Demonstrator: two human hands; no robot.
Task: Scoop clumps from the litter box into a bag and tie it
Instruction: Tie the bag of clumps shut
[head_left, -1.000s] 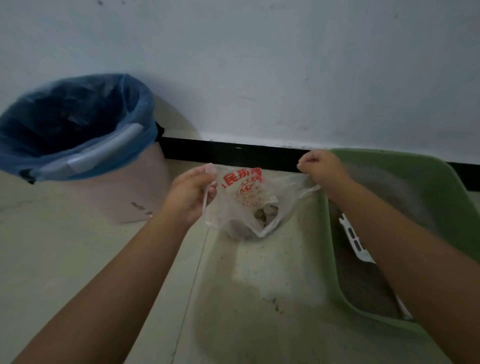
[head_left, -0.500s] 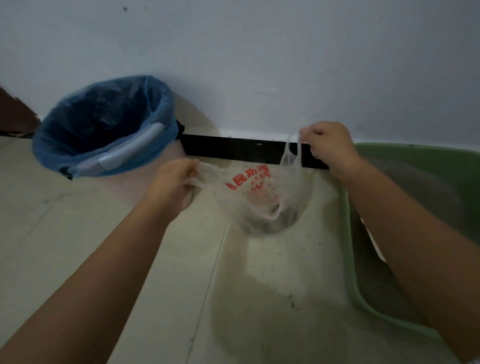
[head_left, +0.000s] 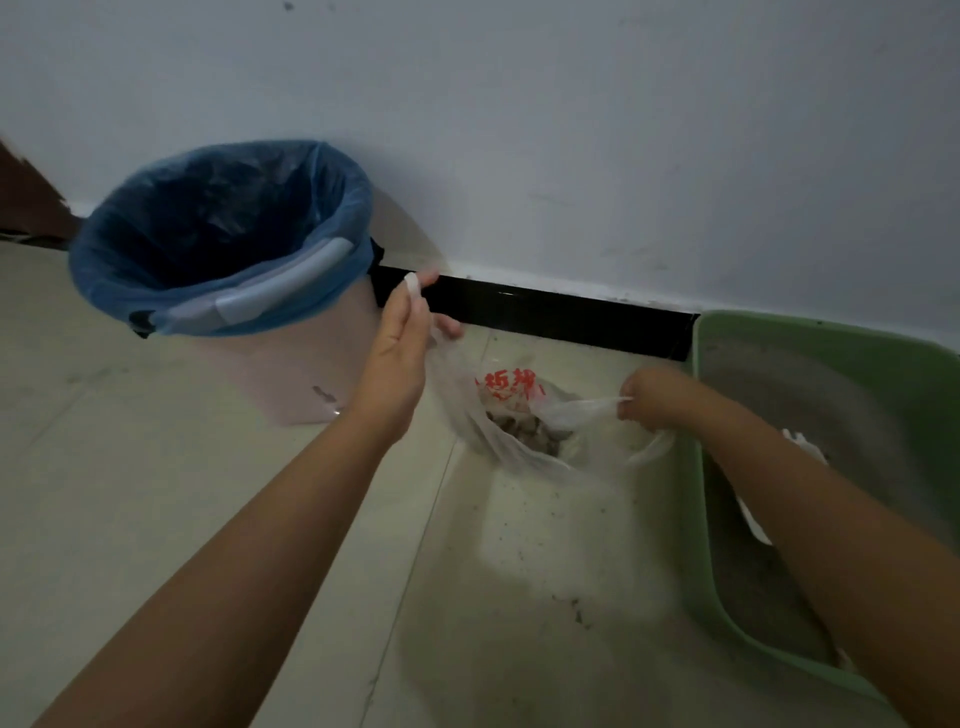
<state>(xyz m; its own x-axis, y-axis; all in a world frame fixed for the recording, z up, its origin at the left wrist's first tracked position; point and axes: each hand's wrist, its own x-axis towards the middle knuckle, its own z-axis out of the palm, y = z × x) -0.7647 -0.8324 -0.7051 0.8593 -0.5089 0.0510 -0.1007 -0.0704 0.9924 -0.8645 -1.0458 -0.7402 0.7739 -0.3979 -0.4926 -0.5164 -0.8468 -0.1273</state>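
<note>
The green litter box (head_left: 810, 467) fills the floor (head_left: 156, 493) at 4 o'clock, a blue-lined bin (head_left: 223, 234) stands at 10. Between them the thin printed bag (head_left: 514, 415) (clumps (head_left: 524, 434) showing inside) hangs open. The left hand (head_left: 400, 353) pinches one handle at 11; the right hand (head_left: 654, 400) has its fingers curled round the other at 3.

A clear plastic bag (head_left: 506, 431) with red print sits on the floor (head_left: 156, 467), grey clumps (head_left: 524, 434) showing through its open mouth. The left hand (head_left: 397, 358) pinches one bag handle and lifts it; the right hand (head_left: 652, 397) grips the other handle low, beside the green litter box (head_left: 696, 467). A blue-lined bin (head_left: 223, 234) stands by the wall (head_left: 571, 130), at the floor's far edge
</note>
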